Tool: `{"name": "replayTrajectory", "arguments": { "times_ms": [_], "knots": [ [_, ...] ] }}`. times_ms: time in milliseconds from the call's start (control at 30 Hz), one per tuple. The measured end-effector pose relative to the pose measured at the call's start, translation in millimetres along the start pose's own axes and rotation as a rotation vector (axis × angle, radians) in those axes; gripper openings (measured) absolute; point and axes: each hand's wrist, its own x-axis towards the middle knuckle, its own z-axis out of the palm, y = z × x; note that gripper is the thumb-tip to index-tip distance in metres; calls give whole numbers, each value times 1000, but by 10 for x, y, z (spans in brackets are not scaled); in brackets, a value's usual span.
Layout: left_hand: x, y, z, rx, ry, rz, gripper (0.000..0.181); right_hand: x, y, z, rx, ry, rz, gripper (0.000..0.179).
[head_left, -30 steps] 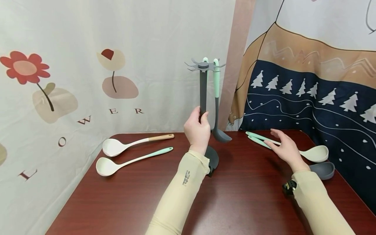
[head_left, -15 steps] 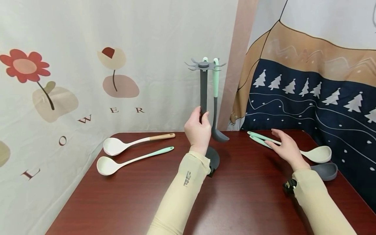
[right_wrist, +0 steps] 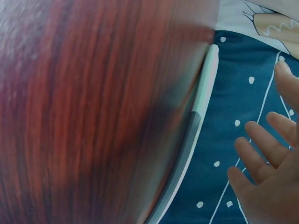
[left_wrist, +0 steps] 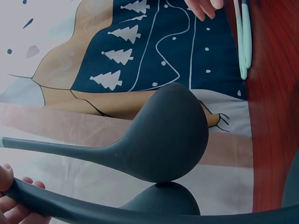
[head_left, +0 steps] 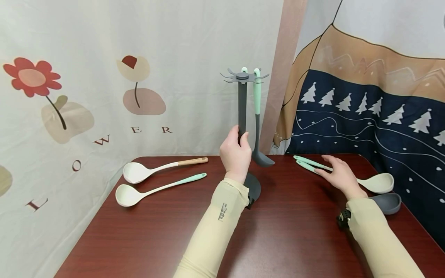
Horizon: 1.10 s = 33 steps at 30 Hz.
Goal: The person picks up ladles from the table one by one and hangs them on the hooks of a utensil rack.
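Note:
My left hand [head_left: 236, 156] grips the post of a dark grey utensil stand [head_left: 242, 102] around its lower half. From the stand's hooked top hangs a grey ladle [head_left: 258, 131] with a mint handle, on the right side. A second mint handle [head_left: 245, 70] shows behind the post, and the left wrist view has two dark ladle bowls. Over at the right, my right hand [head_left: 340, 177] hovers with fingers spread above two mint-handled utensils, a white-bowled ladle [head_left: 379, 183] and a dark grey one [head_left: 388, 203]. In the right wrist view its fingers [right_wrist: 261, 144] hold nothing.
On the table's left side lie a white ladle [head_left: 135, 172] with a wooden handle and a white ladle [head_left: 129, 195] with a mint handle. The stand's round base [head_left: 253, 187] sits on the brown table [head_left: 285, 239]. Printed curtains [head_left: 194, 46] hang behind.
The camera view has shifted slightly. The hanging grey ladle sways a little; both hands keep nearly the same place.

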Motion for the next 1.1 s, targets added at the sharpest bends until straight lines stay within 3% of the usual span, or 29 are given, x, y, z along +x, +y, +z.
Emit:
{"name": "replayTrajectory", "arguments": {
  "times_ms": [500, 1100],
  "knots": [
    [18, 1, -42, 13, -43, 26, 17, -46, 134, 11, -149, -79, 72, 58],
    [27, -24, -53, -1, -61, 31, 17, -47, 160, -6, -199, -163, 157, 51]
  ]
}}
